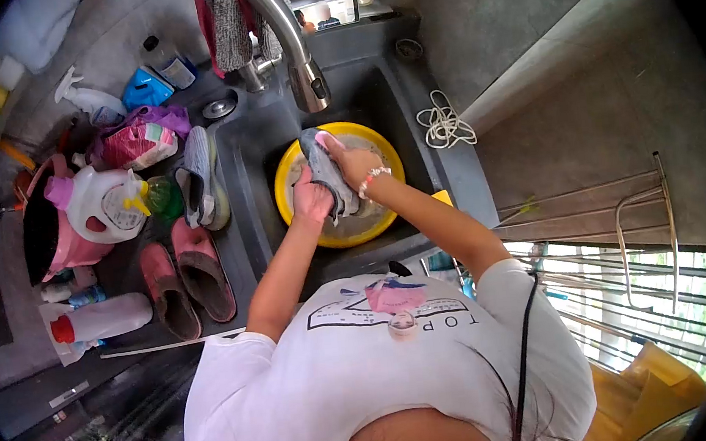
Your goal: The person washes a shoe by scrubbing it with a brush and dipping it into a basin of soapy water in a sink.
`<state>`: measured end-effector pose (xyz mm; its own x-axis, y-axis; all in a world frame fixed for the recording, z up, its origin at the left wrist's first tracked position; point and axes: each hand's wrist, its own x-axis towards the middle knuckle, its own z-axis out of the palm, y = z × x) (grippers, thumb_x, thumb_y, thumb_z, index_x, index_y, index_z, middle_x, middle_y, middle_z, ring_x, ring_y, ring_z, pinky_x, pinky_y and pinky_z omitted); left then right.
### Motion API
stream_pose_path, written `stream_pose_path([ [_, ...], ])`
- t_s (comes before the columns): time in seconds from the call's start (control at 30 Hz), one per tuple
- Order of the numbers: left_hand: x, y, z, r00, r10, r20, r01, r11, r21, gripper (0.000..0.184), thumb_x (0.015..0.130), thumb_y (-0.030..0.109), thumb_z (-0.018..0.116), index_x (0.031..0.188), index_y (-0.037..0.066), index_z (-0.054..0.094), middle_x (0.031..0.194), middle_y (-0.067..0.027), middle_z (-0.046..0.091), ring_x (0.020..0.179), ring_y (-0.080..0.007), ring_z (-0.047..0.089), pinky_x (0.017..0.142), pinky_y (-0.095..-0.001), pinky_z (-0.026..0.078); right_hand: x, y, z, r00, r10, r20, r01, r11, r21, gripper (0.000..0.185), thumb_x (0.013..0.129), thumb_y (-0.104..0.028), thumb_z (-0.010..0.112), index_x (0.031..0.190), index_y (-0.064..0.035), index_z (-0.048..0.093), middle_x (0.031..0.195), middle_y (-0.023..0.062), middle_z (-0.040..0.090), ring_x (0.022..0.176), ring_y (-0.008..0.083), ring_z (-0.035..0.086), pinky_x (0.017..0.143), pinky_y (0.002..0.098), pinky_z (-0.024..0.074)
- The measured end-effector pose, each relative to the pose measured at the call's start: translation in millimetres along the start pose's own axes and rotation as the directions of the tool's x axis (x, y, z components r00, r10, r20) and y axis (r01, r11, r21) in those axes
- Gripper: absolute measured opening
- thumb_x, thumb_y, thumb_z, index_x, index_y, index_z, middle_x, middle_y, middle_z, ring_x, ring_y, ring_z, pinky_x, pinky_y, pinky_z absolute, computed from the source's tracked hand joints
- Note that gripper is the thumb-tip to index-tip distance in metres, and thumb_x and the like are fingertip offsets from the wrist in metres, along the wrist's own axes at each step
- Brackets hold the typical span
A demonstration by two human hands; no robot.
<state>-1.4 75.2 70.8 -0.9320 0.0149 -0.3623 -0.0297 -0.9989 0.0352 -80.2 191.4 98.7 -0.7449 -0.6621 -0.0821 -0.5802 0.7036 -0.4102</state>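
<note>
Grey shoe (322,168) sits over the yellow basin (351,241) in the sink (362,92); to our left, pink slippers (194,243) lie on the worktop (130,269). Our left hand (310,197) clasps the shoe's side, our right hand (355,166) grips something pink (327,140) against it, and white cord (448,129) lies beyond.

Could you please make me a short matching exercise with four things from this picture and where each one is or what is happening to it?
Things
1. yellow basin
2. wet grey shoe
3. pink slippers
4. white cord

Places and states
A. lying in loose loops at the right edge of the sink
B. gripped by the left hand and the right hand
C. side by side, to the left of the sink
D. standing inside the sink, with cloudy water in it

Right pairs: 1-D, 2-B, 3-C, 4-A
</note>
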Motion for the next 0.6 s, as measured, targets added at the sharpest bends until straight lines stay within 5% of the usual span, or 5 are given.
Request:
stream_pose_path([
  [0.1, -6.1, 2.2, -7.5, 0.987, -0.080, 0.141, 0.088, 0.995, -0.051, 0.046, 0.095, 0.036, 0.038, 0.130, 0.007, 0.041, 0.130, -0.0132, 0.047, 0.120, -0.0293, 0.043, 0.105, -0.0435, 0.030, -26.0, -2.0, -0.1, 0.999, -0.046, -0.017, 0.047, 0.997, 0.068, 0.051, 0.093, -0.022, 0.036, 0.140, -0.0279, 0.019, 0.077, 0.0220, 0.062, 0.067, 0.0394, 0.060, 0.058, 0.0468, 0.0463],
  [0.33, -6.1, 6.3, -25.1, 0.992, -0.111, 0.067, 0.114, 0.992, -0.044, 0.048, 0.094, 0.041, 0.036, 0.129, 0.008, 0.043, 0.129, -0.0108, 0.048, 0.120, -0.0288, 0.044, 0.104, -0.0442, 0.030, -58.3, -19.2, 0.6, 0.993, -0.010, 0.114, 0.006, 0.999, 0.035, 0.064, 0.089, -0.028, 0.043, 0.142, -0.0292, 0.008, 0.077, 0.0216, 0.062, 0.065, 0.0388, 0.061, 0.058, 0.0488, 0.0486],
  [0.43, -11.3, 2.8, -24.8, 0.996, -0.088, 0.020, 0.087, 0.995, 0.044, 0.049, 0.094, 0.043, 0.035, 0.128, 0.008, 0.043, 0.128, -0.0107, 0.048, 0.120, -0.0284, 0.044, 0.104, -0.0445, 0.030, -66.4, -23.5, 6.9, 0.998, -0.041, -0.042, 0.042, 0.999, 0.008, 0.065, 0.087, -0.025, 0.050, 0.142, -0.0246, 0.016, 0.065, 0.0183, 0.060, 0.055, 0.0373, 0.058, 0.051, 0.0490, 0.0461],
  [0.6, -17.0, 3.9, -28.7, 0.988, -0.126, 0.085, 0.122, 0.992, 0.042, 0.050, 0.095, 0.043, 0.034, 0.129, 0.007, 0.042, 0.130, -0.0108, 0.047, 0.121, -0.0278, 0.043, 0.105, -0.0430, 0.030, -72.4, -18.2, 11.5, 1.000, -0.028, 0.011, 0.027, 0.999, 0.034, 0.066, 0.086, -0.024, 0.051, 0.142, -0.0189, 0.016, 0.067, 0.0179, 0.061, 0.056, 0.0366, 0.059, 0.051, 0.0484, 0.0463],
])
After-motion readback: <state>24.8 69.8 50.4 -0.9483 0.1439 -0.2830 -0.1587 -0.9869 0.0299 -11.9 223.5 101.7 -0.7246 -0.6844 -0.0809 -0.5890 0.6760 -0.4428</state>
